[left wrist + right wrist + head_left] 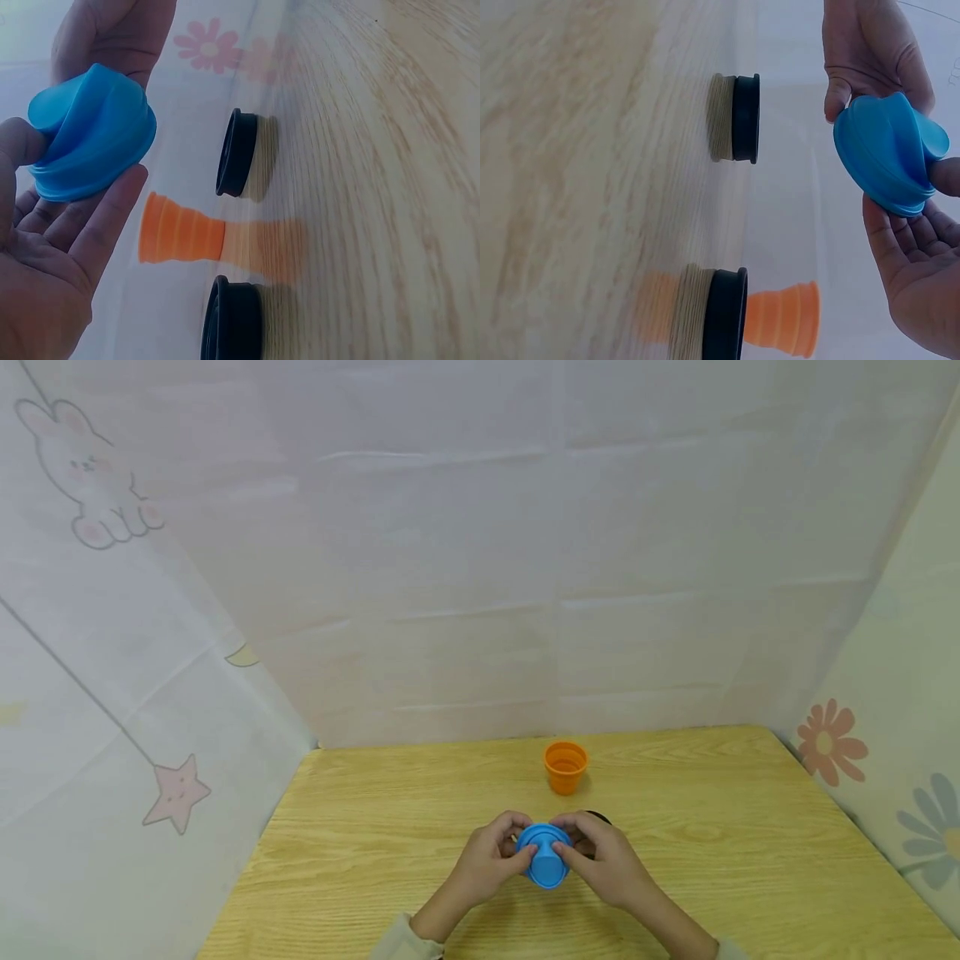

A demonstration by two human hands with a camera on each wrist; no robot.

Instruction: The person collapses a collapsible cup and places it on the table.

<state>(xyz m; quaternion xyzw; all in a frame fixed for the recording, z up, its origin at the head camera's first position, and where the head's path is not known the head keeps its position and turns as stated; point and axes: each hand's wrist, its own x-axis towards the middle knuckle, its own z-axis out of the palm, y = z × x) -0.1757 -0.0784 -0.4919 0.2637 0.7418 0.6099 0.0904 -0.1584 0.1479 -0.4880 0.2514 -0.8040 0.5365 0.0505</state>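
Observation:
Both hands hold a blue flexible collapsible cup [547,862] above the near middle of the table, its wall bent and folded inward. My left hand [487,860] grips it from the left, thumb pressing on the folded part and fingers around the rim. From the right, my right hand [606,862] grips it the same way with thumb and fingers. In the left wrist view the creased blue cup [94,139] shows a twisted ridge. An orange ribbed cup [566,768] stands upright on the table beyond the hands.
Two shallow round black pieces, one [238,154] and another [244,322], lie on the wooden table [360,827]. In the head view the right hand mostly covers one black piece [599,816]. Printed cloth walls [450,568] border the table's back and sides.

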